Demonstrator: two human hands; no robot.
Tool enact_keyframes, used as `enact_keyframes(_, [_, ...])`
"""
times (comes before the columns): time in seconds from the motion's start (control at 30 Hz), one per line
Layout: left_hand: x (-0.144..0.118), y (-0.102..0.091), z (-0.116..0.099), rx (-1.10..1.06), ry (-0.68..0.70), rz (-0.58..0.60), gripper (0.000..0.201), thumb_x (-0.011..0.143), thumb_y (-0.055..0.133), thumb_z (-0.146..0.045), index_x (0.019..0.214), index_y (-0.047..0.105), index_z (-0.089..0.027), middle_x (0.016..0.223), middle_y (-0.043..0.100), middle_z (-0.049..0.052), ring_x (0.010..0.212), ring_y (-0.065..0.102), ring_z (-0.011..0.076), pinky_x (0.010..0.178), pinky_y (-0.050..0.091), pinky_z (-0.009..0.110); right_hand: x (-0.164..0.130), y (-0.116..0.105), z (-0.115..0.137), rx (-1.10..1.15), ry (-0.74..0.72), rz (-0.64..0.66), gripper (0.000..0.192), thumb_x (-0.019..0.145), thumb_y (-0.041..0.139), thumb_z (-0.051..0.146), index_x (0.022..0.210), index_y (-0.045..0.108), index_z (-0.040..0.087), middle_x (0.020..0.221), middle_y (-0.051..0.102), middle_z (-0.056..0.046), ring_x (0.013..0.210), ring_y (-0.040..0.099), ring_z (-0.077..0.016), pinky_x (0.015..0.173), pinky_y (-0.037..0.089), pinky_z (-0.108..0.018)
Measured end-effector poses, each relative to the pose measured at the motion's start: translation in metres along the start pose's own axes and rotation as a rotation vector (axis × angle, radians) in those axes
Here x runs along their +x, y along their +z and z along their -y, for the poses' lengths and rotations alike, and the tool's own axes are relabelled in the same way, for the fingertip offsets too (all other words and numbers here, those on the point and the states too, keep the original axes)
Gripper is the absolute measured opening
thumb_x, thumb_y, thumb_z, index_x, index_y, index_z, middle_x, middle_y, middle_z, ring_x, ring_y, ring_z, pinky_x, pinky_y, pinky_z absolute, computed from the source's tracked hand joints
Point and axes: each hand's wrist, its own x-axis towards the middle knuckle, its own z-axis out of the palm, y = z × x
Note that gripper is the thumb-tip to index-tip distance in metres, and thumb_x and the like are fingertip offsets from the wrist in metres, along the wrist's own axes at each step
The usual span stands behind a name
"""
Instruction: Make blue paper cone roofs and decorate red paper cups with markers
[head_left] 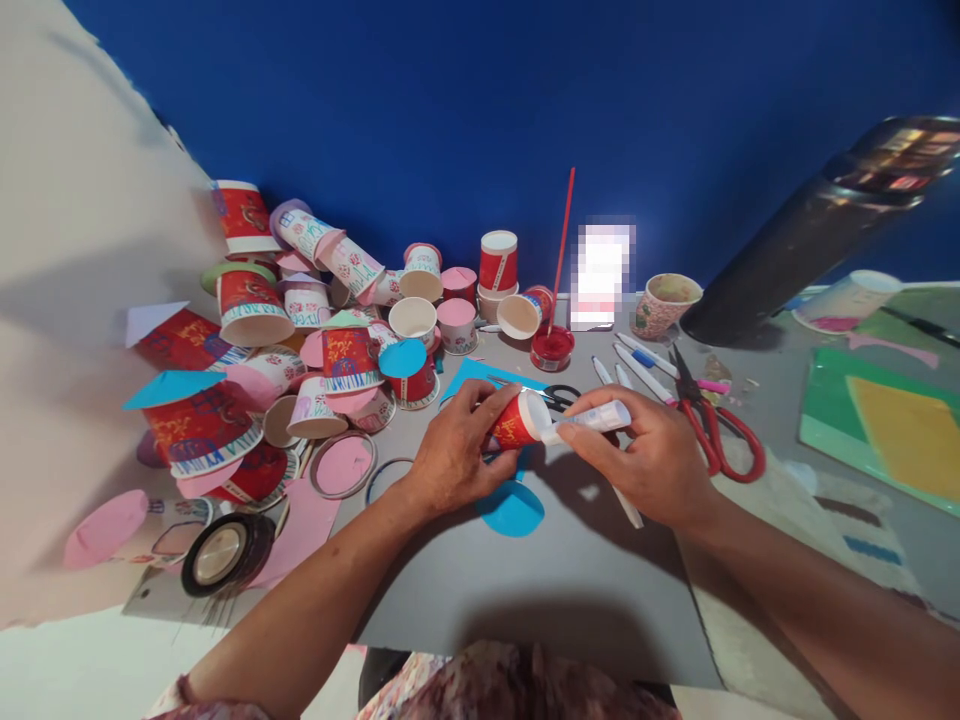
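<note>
The left hand (469, 440) was closed around a small red paper cup (510, 428), which lay tilted in its fingers above the grey table (570, 590), its white end turned toward three o'clock. The right hand (641, 450) gripped a white tube (604, 415), its tip pointing to nine o'clock at the rim of that end; whether tip and rim touched, I could not tell. Taking the held cup as the dial's centre, a blue paper disc (514, 512) lay at six o'clock, near the left hand, and red-handled scissors (718, 440) lay at three, beyond the right hand. Capped markers (645, 372) lay at two, with a black bottle (780, 240) farther out. A red dish (553, 352) with a stick (563, 240) standing in it sat at one. At ten, decorated cups (341, 360) were heaped against the wall, many bearing paper discs or cones. A dark, ring-shaped roll (225, 555) lay at eight.
</note>
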Motion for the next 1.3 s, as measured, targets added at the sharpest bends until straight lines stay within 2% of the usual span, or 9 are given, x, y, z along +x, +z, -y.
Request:
enact_keyframes(0.33, [-0.001, 0.001, -0.005, 0.066, 0.117, 0.067, 0.067, 0.079, 0.065, -0.023, 0.145, 0.049, -0.021, 0.119, 0.055, 0.011, 0.099, 0.060, 0.0239, 0.085, 0.054, 0.038, 0.000, -0.001, -0.007, 0.028, -0.140, -0.061, 0.008, 0.084, 0.071, 0.032, 0.089, 0.071, 0.025, 0.072, 0.071, 0.003, 0.051, 0.054, -0.0115, 0.052, 0.046, -0.024])
enact_keyframes(0.43, [-0.002, 0.001, -0.007, 0.068, 0.114, 0.071, 0.068, 0.080, 0.066, -0.023, 0.145, 0.049, -0.022, 0.120, 0.055, 0.010, 0.099, 0.060, 0.0236, 0.085, 0.054, 0.039, 0.001, -0.002, -0.009, 0.040, -0.147, -0.087, 0.009, 0.084, 0.071, 0.031, 0.089, 0.071, 0.024, 0.071, 0.070, 0.002, 0.052, 0.056, -0.0121, 0.053, 0.047, -0.025])
enact_keyframes(0.53, [-0.001, 0.000, -0.007, 0.008, 0.083, 0.053, 0.066, 0.080, 0.066, -0.023, 0.144, 0.050, -0.021, 0.120, 0.055, 0.011, 0.103, 0.060, 0.0245, 0.085, 0.055, 0.038, 0.002, -0.004, -0.010, 0.056, -0.167, -0.034, 0.005, 0.084, 0.071, 0.027, 0.088, 0.070, 0.024, 0.070, 0.069, 0.003, 0.053, 0.056, -0.0119, 0.051, 0.045, -0.025])
enact_keyframes(0.6, [-0.001, -0.001, -0.006, -0.028, 0.052, 0.051, 0.066, 0.079, 0.067, -0.023, 0.143, 0.051, -0.022, 0.121, 0.055, 0.011, 0.105, 0.061, 0.0248, 0.086, 0.055, 0.038, 0.002, -0.006, -0.010, 0.090, -0.246, 0.052, 0.004, 0.084, 0.070, 0.023, 0.088, 0.069, 0.024, 0.071, 0.067, 0.002, 0.054, 0.055, -0.0120, 0.051, 0.044, -0.025])
enact_keyframes(0.7, [-0.001, -0.001, -0.005, -0.046, 0.009, 0.049, 0.066, 0.079, 0.069, -0.025, 0.143, 0.051, -0.022, 0.121, 0.056, 0.011, 0.106, 0.061, 0.0249, 0.089, 0.055, 0.039, 0.002, -0.007, -0.010, 0.131, -0.467, 0.144, 0.007, 0.084, 0.068, 0.019, 0.089, 0.067, 0.024, 0.072, 0.064, 0.000, 0.060, 0.057, -0.0151, 0.057, 0.046, -0.029])
enact_keyframes(0.8, [-0.001, -0.001, -0.005, -0.014, 0.016, 0.059, 0.065, 0.080, 0.069, -0.027, 0.142, 0.052, -0.020, 0.118, 0.057, 0.011, 0.103, 0.061, 0.0251, 0.087, 0.055, 0.039, 0.002, -0.007, -0.009, 0.067, -0.639, 0.111, 0.011, 0.084, 0.068, 0.016, 0.093, 0.066, 0.024, 0.072, 0.064, -0.002, 0.065, 0.058, -0.0187, 0.062, 0.047, -0.033])
enact_keyframes(0.9, [-0.002, -0.001, -0.005, 0.051, 0.061, 0.076, 0.064, 0.081, 0.067, -0.027, 0.142, 0.051, -0.020, 0.119, 0.057, 0.012, 0.100, 0.061, 0.0251, 0.083, 0.055, 0.039, 0.004, -0.007, -0.010, -0.004, -0.697, 0.076, 0.013, 0.084, 0.068, 0.015, 0.094, 0.066, 0.023, 0.073, 0.066, -0.004, 0.067, 0.060, -0.0204, 0.064, 0.048, -0.034])
enact_keyframes(1.1, [-0.001, -0.002, -0.007, 0.106, 0.203, 0.094, 0.068, 0.078, 0.062, -0.021, 0.144, 0.049, -0.024, 0.122, 0.057, 0.012, 0.104, 0.060, 0.0261, 0.087, 0.053, 0.042, 0.006, -0.007, -0.013, -0.023, -0.599, 0.008, 0.007, 0.085, 0.068, 0.019, 0.090, 0.067, 0.024, 0.072, 0.068, -0.002, 0.064, 0.062, -0.0188, 0.062, 0.048, -0.033])
enact_keyframes(1.3, [-0.002, -0.001, -0.009, 0.033, 0.235, 0.029, 0.070, 0.076, 0.063, -0.016, 0.144, 0.049, -0.024, 0.122, 0.056, 0.010, 0.101, 0.060, 0.0232, 0.086, 0.054, 0.038, 0.011, -0.011, -0.015, -0.044, -0.237, -0.091, 0.004, 0.083, 0.071, 0.026, 0.082, 0.068, 0.024, 0.070, 0.069, 0.002, 0.054, 0.057, -0.0135, 0.053, 0.044, -0.027])
